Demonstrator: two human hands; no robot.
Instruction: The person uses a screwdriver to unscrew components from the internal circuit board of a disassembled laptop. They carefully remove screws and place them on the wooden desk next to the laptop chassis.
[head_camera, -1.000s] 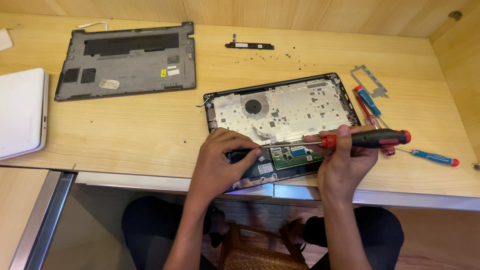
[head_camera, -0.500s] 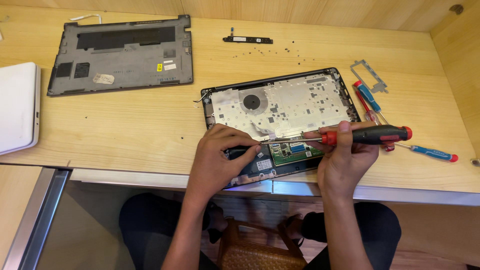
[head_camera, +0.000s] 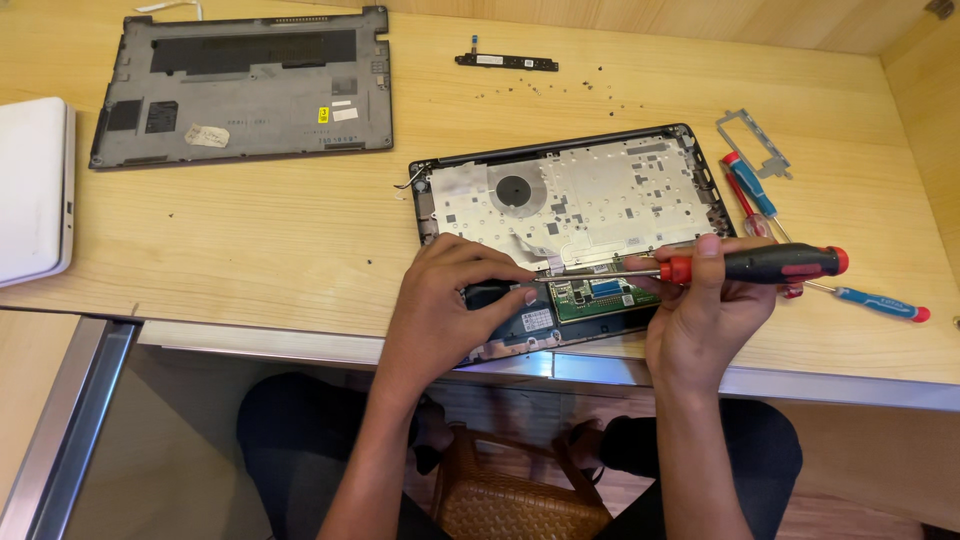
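The right hand (head_camera: 705, 325) is gripping the red-and-black handle of a screwdriver (head_camera: 760, 264), fingers wrapped over it and thumb beneath. The left hand (head_camera: 440, 305) is curled, fingertips pinching down near the tool's tip and pressing on a dark part by the front edge of the opened laptop chassis (head_camera: 570, 205); whether it is actually holding something small there I cannot tell.

The screwdriver is lying almost flat, its long axis running nearly level across the chassis: handle out to the person's right, steel shaft pointing left and very slightly downward, the tip ending right at the left fingertips beside the green circuit board (head_camera: 600, 297).

From where I am standing, the risk looks like a slip. With the shaft so shallow, the tip could be skating off its seat and scraping the green board or jabbing the left fingers steadying it. The chassis is also sitting close to the near edge of the tabletop (head_camera: 250, 240), so a hard sideways push could be nudging it toward the lap.

Further out, loose screws (head_camera: 560, 88) are lying scattered near a thin black strip (head_camera: 505, 62), two blue-handled screwdrivers (head_camera: 750, 185) and a metal bracket (head_camera: 750, 140) are resting to the right, and the removed grey bottom cover (head_camera: 240, 85) is lying at far left.
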